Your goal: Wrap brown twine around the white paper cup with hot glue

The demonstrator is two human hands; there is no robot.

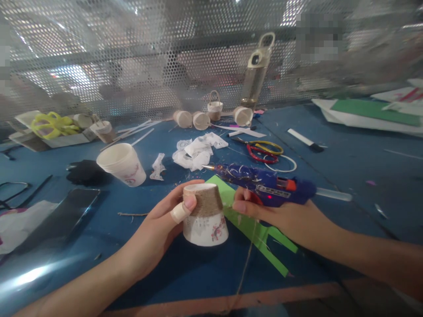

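My left hand grips a paper cup turned narrow end up, with brown twine wound around its upper half and a flower print below. A bandage wraps the left thumb. In my right hand is a blue glue gun, its nozzle pointing left above and beyond the cup. A clear glue stick sticks out of its back end, and a small red light glows on its side. Loose twine hangs down below my right hand. Cut green paper lies under both hands.
Behind lie crumpled white lace, scissors and a marker. Stacked paper cups stand at left, near a phone. Small twine-wrapped baskets and a water bottle line the perforated metal screen.
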